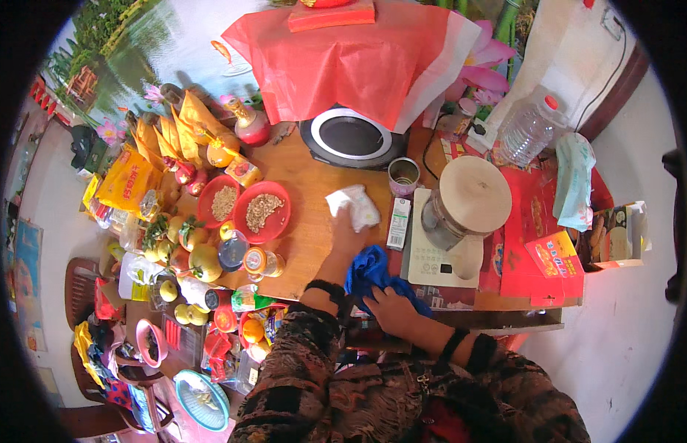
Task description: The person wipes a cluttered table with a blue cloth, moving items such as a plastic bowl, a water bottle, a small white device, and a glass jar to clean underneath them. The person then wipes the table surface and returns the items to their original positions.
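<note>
My left hand [349, 235] reaches over the wooden tabletop [307, 207], its fingers on a small crumpled white plastic packet [365, 210]. The thumb and fingertips are partly lost against the packet. Nearer my body, my right hand [396, 310] grips a bunched blue cloth [371, 271] at the table's front edge. Just right of the packet stand a slim white carton [398, 224] and a metal can [404, 176] whose top is uncovered. Left of my left hand are two red bowls [286, 213] of shelled nuts or seeds and an orange-lidded jar [263, 262].
An induction cooker [443, 271] bears a glass pot with a round wooden board [476, 194] on top. Red cardboard [520, 277], a tissue pack [573, 177] and a large plastic bottle [526, 133] occupy the right. Fruit [205, 260] crowds the left; a red cloth [343, 66] drapes behind.
</note>
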`<state>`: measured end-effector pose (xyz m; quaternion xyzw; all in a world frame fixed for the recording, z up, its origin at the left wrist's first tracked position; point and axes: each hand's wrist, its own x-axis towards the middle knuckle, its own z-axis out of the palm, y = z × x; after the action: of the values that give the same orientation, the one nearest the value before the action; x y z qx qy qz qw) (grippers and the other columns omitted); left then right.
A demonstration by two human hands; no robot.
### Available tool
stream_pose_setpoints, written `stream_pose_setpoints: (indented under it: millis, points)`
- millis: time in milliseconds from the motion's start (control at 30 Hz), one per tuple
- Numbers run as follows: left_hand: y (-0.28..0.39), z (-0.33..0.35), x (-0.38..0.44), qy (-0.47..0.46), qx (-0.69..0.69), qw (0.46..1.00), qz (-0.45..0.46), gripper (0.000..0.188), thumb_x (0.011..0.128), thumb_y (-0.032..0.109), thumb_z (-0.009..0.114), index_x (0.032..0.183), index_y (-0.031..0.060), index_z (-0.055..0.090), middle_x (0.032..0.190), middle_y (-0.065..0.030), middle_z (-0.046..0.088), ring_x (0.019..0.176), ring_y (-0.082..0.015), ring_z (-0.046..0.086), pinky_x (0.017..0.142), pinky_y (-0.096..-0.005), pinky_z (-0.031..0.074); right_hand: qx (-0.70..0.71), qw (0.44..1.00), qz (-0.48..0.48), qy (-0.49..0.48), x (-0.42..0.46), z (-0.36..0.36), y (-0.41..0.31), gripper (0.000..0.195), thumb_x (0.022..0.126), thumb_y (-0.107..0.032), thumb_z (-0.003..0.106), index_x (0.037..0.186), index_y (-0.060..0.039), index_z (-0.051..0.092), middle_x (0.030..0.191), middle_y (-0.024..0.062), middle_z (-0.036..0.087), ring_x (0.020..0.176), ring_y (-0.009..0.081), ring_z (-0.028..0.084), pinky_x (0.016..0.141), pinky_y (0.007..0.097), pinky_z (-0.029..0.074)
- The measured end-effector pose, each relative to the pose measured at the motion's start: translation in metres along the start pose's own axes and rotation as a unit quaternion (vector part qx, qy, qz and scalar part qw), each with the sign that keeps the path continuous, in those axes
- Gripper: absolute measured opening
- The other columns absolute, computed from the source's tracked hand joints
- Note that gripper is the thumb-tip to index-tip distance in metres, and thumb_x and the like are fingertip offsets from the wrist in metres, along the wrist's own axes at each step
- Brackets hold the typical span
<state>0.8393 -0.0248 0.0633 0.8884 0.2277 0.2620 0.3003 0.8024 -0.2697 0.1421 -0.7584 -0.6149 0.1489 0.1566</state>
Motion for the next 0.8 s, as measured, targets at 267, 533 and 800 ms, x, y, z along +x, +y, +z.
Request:
stream_pose_setpoints:
  millis: [267,533,800]
  points:
    - [0.053,-0.018,-0.010,-0.097,-0.058,0.994,-0.013,0.069,0.081,0.029,0.073,0.136,-0.0032,0.047,0.138,-0.0308,0.047,0.130,-0.0455,0.044,0.109,-0.0476,0.036,-0.040,0.999,0.002,-0.001,0.000,0.007,0.000,0.047,0.080,-0.014,0.061,0.126,-0.0069,0.059,0.126,0.0251,0.056,0.099,0.0364,0.058,0.069,0.0417,0.058]
    - [-0.012,-0.143,-0.118,-0.034,-0.002,0.999,0.014,0.034,0.086,0.011,0.064,0.118,0.0030,0.061,0.120,-0.0189,0.061,0.112,-0.0382,0.058,0.097,-0.0455,0.048,0.260,0.961,0.082,0.053,0.045,0.004,-0.019,0.043,0.086,-0.019,0.058,0.125,0.0005,0.059,0.121,0.0251,0.060,0.103,0.0432,0.060,0.093,0.0455,0.049]
    - [-0.034,-0.147,-0.126,-0.063,0.145,0.987,0.017,0.028,0.087,0.018,0.063,0.114,0.0094,0.062,0.118,-0.0108,0.060,0.114,-0.0313,0.056,0.095,-0.0438,0.047,0.196,0.963,0.178,0.048,0.180,0.013,-0.022,0.053,0.090,-0.027,0.059,0.131,0.0065,0.050,0.118,0.0293,0.061,0.112,0.0423,0.058,0.097,0.0465,0.046]
